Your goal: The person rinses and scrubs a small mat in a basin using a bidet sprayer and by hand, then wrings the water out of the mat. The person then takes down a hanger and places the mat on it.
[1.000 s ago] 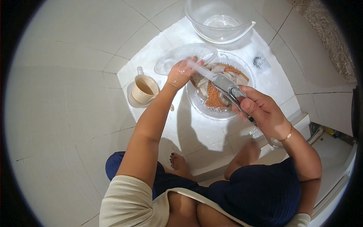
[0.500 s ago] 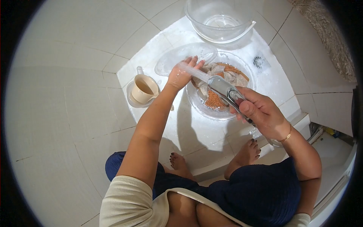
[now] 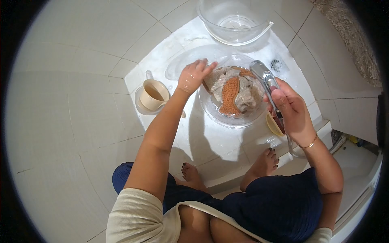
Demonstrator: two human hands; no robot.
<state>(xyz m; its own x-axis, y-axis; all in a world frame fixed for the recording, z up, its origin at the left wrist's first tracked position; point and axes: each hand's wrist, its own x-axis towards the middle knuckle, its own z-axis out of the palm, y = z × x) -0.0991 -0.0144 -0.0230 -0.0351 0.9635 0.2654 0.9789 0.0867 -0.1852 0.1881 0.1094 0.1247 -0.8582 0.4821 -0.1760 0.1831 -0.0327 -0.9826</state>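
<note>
My right hand (image 3: pixel 291 107) is wrapped round the handle of a chrome shower head (image 3: pixel 265 75), whose head end is over the right rim of a clear plastic basin (image 3: pixel 210 112). No clear jet of water shows from it. In the basin lies a bunched wet cloth (image 3: pixel 248 95) in beige, with an orange-brown knitted part (image 3: pixel 230 97). My left hand (image 3: pixel 194 76), wet and with fingers apart, is at the basin's left rim, over a clear oval plastic piece (image 3: pixel 174 67); whether it touches either one I cannot tell.
A cream dipper (image 3: pixel 154 95) with liquid in it stands on the left. A larger clear basin (image 3: pixel 235 32) is at the back, near a floor drain (image 3: pixel 276 65). A yellow-edged object (image 3: pixel 274 124) is partly hidden by my right hand. My bare feet (image 3: pixel 263 164) are in front.
The shower head has swung right, away from my left hand, and the jet that struck that hand is gone from view. My left hand has shifted slightly. The yellow-edged object has come into view.
</note>
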